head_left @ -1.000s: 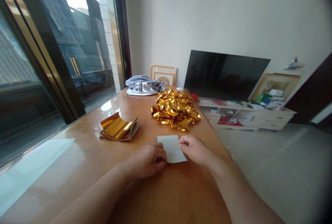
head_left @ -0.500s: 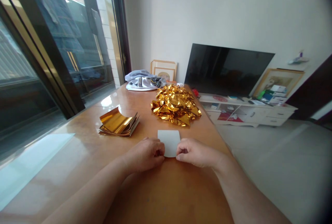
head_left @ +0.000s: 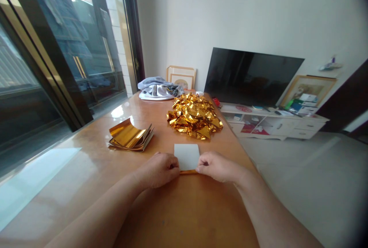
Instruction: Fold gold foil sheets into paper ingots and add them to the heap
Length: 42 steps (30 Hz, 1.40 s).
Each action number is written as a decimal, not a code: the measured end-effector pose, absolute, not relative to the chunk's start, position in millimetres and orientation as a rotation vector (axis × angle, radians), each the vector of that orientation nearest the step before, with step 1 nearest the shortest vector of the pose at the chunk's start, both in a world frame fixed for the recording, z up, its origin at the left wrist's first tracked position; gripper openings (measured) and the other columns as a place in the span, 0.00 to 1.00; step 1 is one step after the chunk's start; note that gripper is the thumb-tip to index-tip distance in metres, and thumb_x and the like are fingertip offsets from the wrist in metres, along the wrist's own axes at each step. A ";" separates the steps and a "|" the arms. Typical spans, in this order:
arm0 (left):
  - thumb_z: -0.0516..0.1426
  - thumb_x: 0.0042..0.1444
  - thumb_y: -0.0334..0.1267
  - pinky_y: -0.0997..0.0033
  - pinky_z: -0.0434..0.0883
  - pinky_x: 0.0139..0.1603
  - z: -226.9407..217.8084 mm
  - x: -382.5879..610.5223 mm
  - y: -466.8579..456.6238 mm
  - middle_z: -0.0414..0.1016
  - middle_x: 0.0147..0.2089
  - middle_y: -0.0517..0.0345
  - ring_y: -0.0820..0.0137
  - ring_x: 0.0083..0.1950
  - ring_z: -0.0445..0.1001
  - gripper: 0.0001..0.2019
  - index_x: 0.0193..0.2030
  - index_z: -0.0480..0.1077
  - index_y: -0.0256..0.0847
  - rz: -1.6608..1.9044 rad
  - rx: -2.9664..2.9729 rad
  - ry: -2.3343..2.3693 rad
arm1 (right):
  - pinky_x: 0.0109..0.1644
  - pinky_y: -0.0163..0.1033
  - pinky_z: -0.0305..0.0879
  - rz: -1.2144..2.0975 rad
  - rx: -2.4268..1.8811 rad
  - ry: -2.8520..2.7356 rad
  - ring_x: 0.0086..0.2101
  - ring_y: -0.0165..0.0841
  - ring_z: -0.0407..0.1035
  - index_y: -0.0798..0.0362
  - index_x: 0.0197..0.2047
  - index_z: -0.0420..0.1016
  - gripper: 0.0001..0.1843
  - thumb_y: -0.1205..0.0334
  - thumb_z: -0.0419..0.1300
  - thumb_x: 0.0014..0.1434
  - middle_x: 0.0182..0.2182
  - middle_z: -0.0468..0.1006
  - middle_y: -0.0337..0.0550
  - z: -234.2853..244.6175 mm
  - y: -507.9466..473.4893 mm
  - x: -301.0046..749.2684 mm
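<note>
A small sheet (head_left: 186, 155), white side up, lies on the wooden table (head_left: 186, 209) between my hands. Its near edge is turned up and shows a thin gold strip. My left hand (head_left: 159, 169) pinches the sheet's near left corner with fingers closed. My right hand (head_left: 217, 166) pinches the near right corner the same way. Beyond the sheet lies a heap of folded gold foil pieces (head_left: 194, 115). To the left sits a stack of flat gold foil sheets (head_left: 130, 139), the top one curling up.
A grey and white cloth bundle (head_left: 158, 89) lies at the table's far end by picture frames. A dark television (head_left: 253, 76) stands on a low white cabinet (head_left: 273, 127) to the right. Glass sliding doors (head_left: 57, 56) run along the left. The table's right edge drops to a pale floor.
The sheet turned square to me, both hands closed in on its near corners, and the near edge has been folded up, so a gold strip now shows.
</note>
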<state>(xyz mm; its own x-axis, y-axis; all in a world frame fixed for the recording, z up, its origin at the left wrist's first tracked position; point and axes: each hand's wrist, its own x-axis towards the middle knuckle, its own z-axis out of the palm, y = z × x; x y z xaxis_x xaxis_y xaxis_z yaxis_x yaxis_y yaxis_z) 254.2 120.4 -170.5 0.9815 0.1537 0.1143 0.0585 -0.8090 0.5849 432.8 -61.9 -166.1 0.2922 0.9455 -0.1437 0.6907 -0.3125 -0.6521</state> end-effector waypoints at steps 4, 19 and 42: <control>0.55 0.56 0.39 0.72 0.56 0.29 -170.5 255.6 121.2 0.74 0.28 0.58 0.70 0.28 0.66 0.10 0.26 0.72 0.42 0.189 2.533 0.169 | 0.28 0.31 0.53 0.709 -2.114 -1.423 0.26 0.28 0.63 0.53 0.29 0.73 0.10 0.56 0.60 0.56 0.25 0.73 0.35 -171.7 -60.6 433.9; 0.54 0.59 0.45 0.68 0.55 0.36 -159.3 255.5 120.5 0.75 0.28 0.60 0.69 0.30 0.68 0.14 0.26 0.70 0.41 0.101 2.642 0.222 | 0.27 0.31 0.52 0.689 -2.130 -1.404 0.25 0.27 0.61 0.53 0.29 0.73 0.10 0.55 0.61 0.55 0.24 0.71 0.33 -180.5 -60.4 436.7; 0.54 0.57 0.45 0.70 0.55 0.34 -161.9 260.8 116.3 0.73 0.27 0.61 0.71 0.28 0.66 0.13 0.25 0.69 0.41 0.065 2.808 0.323 | 0.26 0.31 0.52 0.680 -2.240 -1.370 0.25 0.27 0.63 0.52 0.29 0.72 0.11 0.53 0.62 0.53 0.25 0.74 0.34 -175.7 -59.9 433.6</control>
<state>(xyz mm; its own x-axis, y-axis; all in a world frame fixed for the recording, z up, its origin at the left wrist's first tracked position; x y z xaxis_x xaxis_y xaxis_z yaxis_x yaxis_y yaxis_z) 260.8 116.3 -161.9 0.9736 0.2282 0.0095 0.2139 -0.9256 0.3122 433.6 -59.9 -175.7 0.3925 0.9009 -0.1853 0.6922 -0.4220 -0.5855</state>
